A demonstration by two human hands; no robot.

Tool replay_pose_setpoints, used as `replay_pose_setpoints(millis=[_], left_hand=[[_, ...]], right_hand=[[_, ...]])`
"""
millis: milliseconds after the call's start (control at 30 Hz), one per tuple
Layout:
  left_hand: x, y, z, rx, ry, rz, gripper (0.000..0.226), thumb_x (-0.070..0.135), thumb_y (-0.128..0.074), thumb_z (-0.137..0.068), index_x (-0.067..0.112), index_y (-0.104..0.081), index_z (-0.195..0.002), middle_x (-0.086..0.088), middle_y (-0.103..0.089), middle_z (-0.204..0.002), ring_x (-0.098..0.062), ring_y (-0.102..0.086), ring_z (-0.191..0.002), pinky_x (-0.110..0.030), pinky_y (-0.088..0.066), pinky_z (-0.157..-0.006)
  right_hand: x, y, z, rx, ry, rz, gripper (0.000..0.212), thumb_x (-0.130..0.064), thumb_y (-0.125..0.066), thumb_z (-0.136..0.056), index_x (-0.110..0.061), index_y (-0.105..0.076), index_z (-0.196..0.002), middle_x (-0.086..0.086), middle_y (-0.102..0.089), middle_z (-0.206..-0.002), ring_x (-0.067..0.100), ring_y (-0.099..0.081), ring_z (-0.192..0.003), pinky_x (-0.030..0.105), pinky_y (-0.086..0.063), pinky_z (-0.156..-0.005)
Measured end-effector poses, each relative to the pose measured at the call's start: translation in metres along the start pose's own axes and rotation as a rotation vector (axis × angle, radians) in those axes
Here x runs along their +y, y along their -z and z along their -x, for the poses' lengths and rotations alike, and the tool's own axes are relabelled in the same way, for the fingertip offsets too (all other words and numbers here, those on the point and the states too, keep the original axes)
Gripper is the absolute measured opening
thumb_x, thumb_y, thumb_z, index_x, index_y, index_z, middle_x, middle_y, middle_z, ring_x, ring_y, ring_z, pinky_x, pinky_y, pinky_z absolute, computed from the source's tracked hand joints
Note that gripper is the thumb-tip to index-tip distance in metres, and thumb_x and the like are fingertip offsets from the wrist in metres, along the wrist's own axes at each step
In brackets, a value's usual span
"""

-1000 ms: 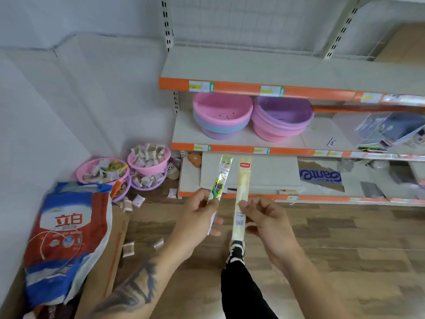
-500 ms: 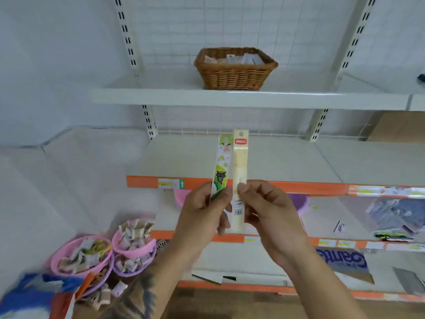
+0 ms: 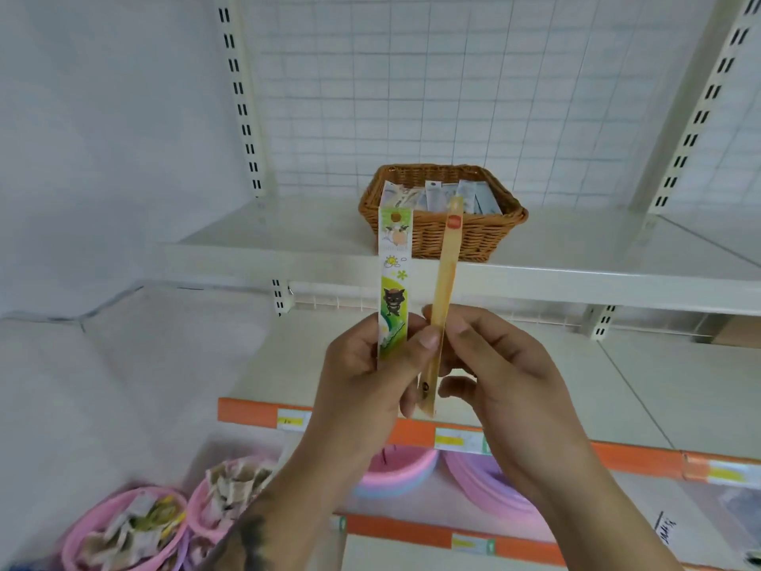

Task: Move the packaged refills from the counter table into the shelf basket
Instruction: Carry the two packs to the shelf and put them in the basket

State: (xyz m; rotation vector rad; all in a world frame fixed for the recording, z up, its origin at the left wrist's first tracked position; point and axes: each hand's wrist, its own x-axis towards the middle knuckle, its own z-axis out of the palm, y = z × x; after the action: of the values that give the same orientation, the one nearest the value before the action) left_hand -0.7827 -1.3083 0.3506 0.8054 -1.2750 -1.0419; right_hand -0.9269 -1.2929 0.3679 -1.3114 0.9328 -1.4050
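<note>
room: white wall on the left, white wire-grid back panel (image 3: 412, 96) behind slotted uprights.
shelving: white metal shelf unit (image 3: 576, 278) in tiers; the lower edges carry orange price strips (image 3: 634, 457).
basket: brown woven wicker basket (image 3: 442, 224) sits on the upper shelf, with several packaged refills (image 3: 473, 197) standing inside it.
lower shelf: stacked pink and purple plastic bowls (image 3: 486, 484) under the orange-edged tier.
floor bowls: pink plastic bowls filled with small wrapped sachets (image 3: 136, 525) at bottom left.
left hand: left hand (image 3: 362, 372) pinches the long green cartoon-printed refill pack (image 3: 394, 282) upright between thumb and curled fingers.
right hand: right hand (image 3: 506, 377) pinches the narrow pale-yellow refill pack with a red tag (image 3: 444, 278), seen edge-on, just beside the green one.
in the way: both packs rise in front of the basket, covering part of its front wall.
</note>
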Motion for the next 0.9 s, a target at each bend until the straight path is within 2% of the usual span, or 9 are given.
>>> replay_pose_setpoints(millis=[133,233,333,400,533,600,700,833,900], left_hand=[[0.007,0.005,-0.027,-0.047,-0.039,0.014,0.011,0.028,-0.073,-0.086,0.019,-0.071,-0.080,-0.006,-0.053,-0.058,-0.024,-0.046,-0.047,-0.036,-0.042,-0.048],[0.014,0.002,-0.050,-0.086,-0.045,0.038,0.010,0.027,-0.074,-0.085,0.019,-0.071,-0.079,-0.009,-0.052,-0.057,-0.023,-0.046,-0.047,-0.032,-0.041,-0.048],[0.027,-0.004,-0.071,-0.130,-0.059,0.069,0.008,0.029,-0.075,-0.084,0.022,-0.072,-0.082,-0.032,-0.064,-0.077,-0.022,-0.047,-0.048,-0.034,-0.043,-0.052],[0.036,-0.007,-0.084,-0.142,-0.083,0.070,0.008,0.029,-0.075,-0.086,0.022,-0.072,-0.085,-0.038,-0.067,-0.093,-0.021,-0.047,-0.050,-0.035,-0.043,-0.052],[0.050,-0.002,-0.107,-0.151,-0.113,0.046,0.014,0.023,-0.072,-0.096,0.009,-0.072,-0.097,-0.011,-0.075,-0.086,-0.020,-0.047,-0.051,-0.031,-0.043,-0.049],[0.057,0.005,-0.115,-0.115,-0.070,0.025,0.013,0.023,-0.068,-0.099,0.010,-0.072,-0.096,-0.002,-0.067,-0.074,-0.019,-0.049,-0.050,-0.031,-0.042,-0.048],[0.058,0.016,-0.118,-0.083,0.010,0.025,0.015,0.023,-0.065,-0.101,0.012,-0.069,-0.092,-0.002,-0.063,-0.072,-0.019,-0.051,-0.053,-0.032,-0.044,-0.049],[0.054,0.029,-0.110,-0.066,0.119,0.019,0.015,0.020,-0.060,-0.103,0.011,-0.071,-0.101,-0.004,-0.065,-0.074,-0.020,-0.054,-0.055,-0.032,-0.046,-0.050],[0.050,0.035,-0.107,-0.071,0.153,0.032,0.018,0.019,-0.057,-0.105,0.008,-0.070,-0.099,-0.004,-0.065,-0.073,-0.021,-0.055,-0.055,-0.033,-0.047,-0.050]], right_hand=[[-0.016,-0.004,-0.014,-0.054,0.081,0.025,0.027,-0.029,-0.056,-0.097,-0.018,-0.079,-0.104,0.024,-0.071,-0.086,0.032,-0.067,-0.073,0.043,-0.053,-0.069],[-0.029,0.001,-0.031,-0.017,0.181,0.154,0.017,-0.026,-0.064,-0.098,-0.022,-0.080,-0.104,0.016,-0.074,-0.088,0.034,-0.069,-0.078,0.052,-0.056,-0.073],[-0.046,0.006,-0.050,0.047,0.320,0.283,0.020,-0.015,-0.065,-0.100,-0.028,-0.081,-0.100,0.002,-0.076,-0.086,0.023,-0.065,-0.074,0.034,-0.053,-0.070],[-0.060,0.005,-0.060,0.070,0.381,0.329,0.023,-0.008,-0.065,-0.097,-0.027,-0.078,-0.100,-0.005,-0.078,-0.088,0.012,-0.066,-0.073,0.027,-0.051,-0.068],[-0.085,-0.001,-0.083,0.137,0.421,0.425,0.022,-0.009,-0.071,-0.095,-0.026,-0.069,-0.109,0.009,-0.074,-0.075,0.028,-0.067,-0.066,0.040,-0.056,-0.063],[-0.098,-0.002,-0.107,0.222,0.409,0.466,0.023,-0.013,-0.073,-0.095,-0.024,-0.064,-0.113,0.016,-0.069,-0.072,0.033,-0.062,-0.062,0.040,-0.055,-0.061],[-0.109,0.005,-0.157,0.313,0.280,0.612,0.018,-0.020,-0.071,-0.096,-0.024,-0.064,-0.112,0.018,-0.071,-0.081,0.034,-0.066,-0.065,0.032,-0.051,-0.057],[-0.101,0.011,-0.211,0.239,0.052,0.920,0.006,-0.018,-0.069,-0.095,-0.018,-0.069,-0.101,0.009,-0.073,-0.096,0.011,-0.059,-0.051,0.022,-0.043,-0.048],[-0.090,0.012,-0.226,0.211,0.000,1.073,0.006,-0.016,-0.066,-0.096,-0.015,-0.071,-0.099,0.006,-0.071,-0.100,0.011,-0.061,-0.064,0.024,-0.045,-0.052]])
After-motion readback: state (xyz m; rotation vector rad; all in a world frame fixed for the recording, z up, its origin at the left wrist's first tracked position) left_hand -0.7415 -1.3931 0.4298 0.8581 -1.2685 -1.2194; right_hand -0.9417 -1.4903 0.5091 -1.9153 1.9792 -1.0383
